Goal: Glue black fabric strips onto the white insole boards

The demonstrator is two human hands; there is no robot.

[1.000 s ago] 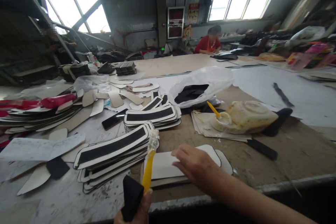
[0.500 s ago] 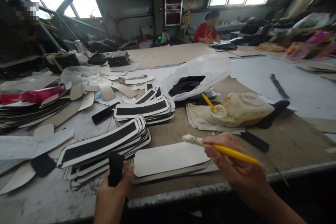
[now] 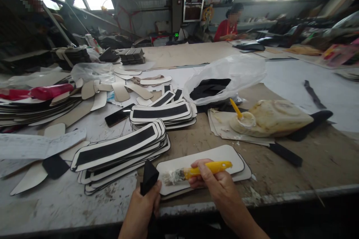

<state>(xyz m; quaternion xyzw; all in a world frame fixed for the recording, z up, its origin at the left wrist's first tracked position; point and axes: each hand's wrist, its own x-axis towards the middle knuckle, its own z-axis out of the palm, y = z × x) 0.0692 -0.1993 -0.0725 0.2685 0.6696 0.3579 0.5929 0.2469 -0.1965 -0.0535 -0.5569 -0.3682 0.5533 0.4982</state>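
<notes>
My right hand grips a brush by its yellow handle. The bristles, coated in white paste, rest on the left part of a pale curved panel, which lies on another panel near the table's front edge. My left hand is closed around a black fabric strip, just left of the panel's end. Left of the panel, a stack of white panels with black strips on them lies fanned out. Behind the panel, a cut plastic container holds white paste at its mouth, with a second yellow handle standing in it.
A clear plastic bag with black pieces sits mid-table. Other strip-faced panels and a phone lie left of it. A black piece lies at right. A co-worker in red sits at the back.
My right hand has moved left and down, bringing the brush from above the panel onto its left part. The view has shifted, and the panel's right end now shows.
</notes>
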